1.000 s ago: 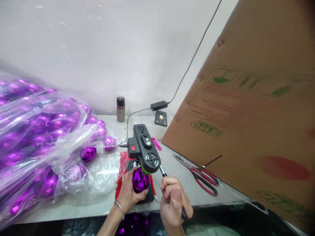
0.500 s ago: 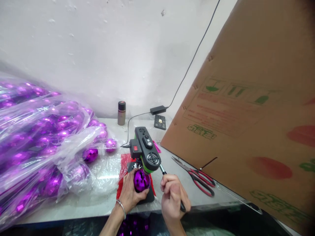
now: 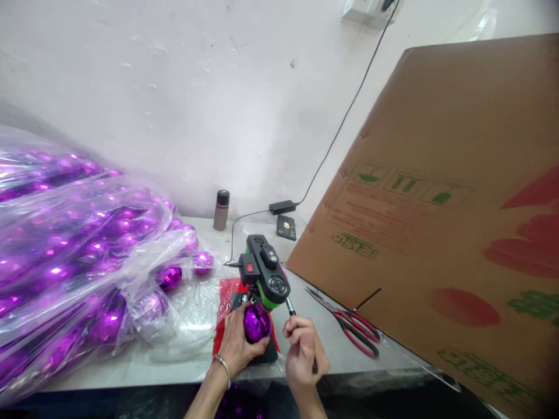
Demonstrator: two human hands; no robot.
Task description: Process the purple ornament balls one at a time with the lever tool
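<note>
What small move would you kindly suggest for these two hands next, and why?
I would probably pull the lever gently with the right hand, since that hand grips it and the left hand holds the purple ball at the front end of the black machine.

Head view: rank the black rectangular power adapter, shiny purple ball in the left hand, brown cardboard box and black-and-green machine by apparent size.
1. Brown cardboard box
2. Black-and-green machine
3. Held shiny purple ball
4. Black rectangular power adapter
</note>
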